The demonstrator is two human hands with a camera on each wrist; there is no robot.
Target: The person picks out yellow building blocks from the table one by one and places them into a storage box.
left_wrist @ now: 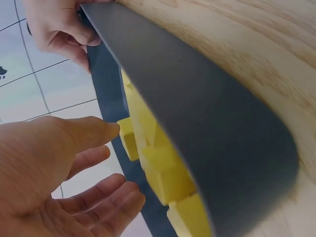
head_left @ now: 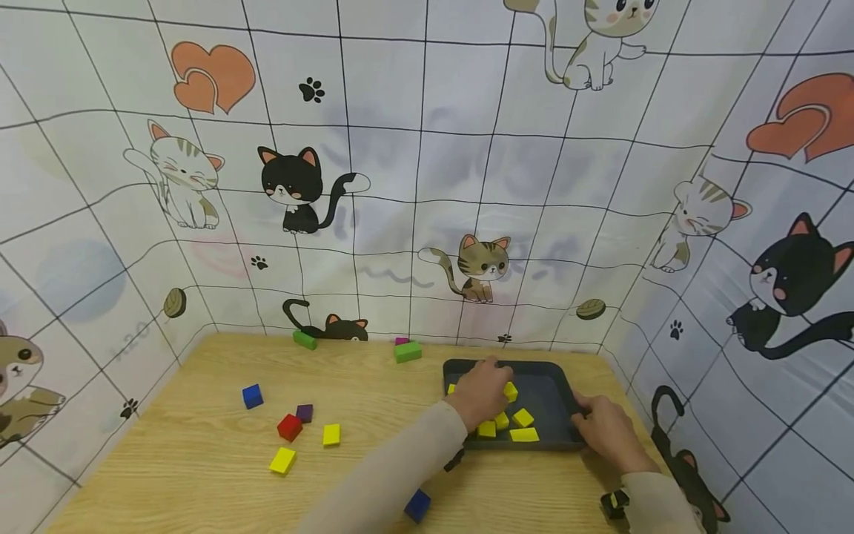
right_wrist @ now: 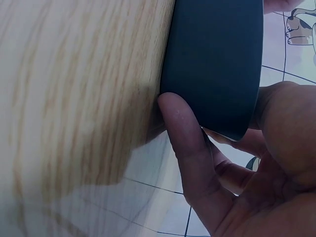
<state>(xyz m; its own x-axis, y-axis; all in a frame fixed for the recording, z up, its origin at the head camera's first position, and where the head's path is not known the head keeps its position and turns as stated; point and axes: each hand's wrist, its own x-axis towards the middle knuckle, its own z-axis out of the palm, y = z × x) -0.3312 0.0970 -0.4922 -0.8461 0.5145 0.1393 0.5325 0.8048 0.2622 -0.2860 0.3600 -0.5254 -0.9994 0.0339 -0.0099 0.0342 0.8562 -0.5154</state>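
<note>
My left hand (head_left: 480, 393) is over the left part of a dark grey tray (head_left: 550, 389). In the left wrist view the left hand (left_wrist: 74, 168) has its thumb and fingers spread apart, with the thumb tip beside a yellow block (left_wrist: 129, 138); whether they touch, I cannot tell. Several more yellow blocks (head_left: 523, 417) lie in the tray, some partly hidden by the hand. My right hand (head_left: 607, 430) holds the tray's right end. In the right wrist view, the right hand (right_wrist: 232, 182) has its thumb against the outer wall and its other fingers on the far side.
On the wooden table (head_left: 220, 475) to the left lie a blue block (head_left: 252, 396), a red block (head_left: 290, 427), a purple block (head_left: 305, 413) and two yellow blocks (head_left: 283, 460). Green blocks (head_left: 408, 352) sit by the back wall. Another blue block (head_left: 418, 506) is near the left forearm.
</note>
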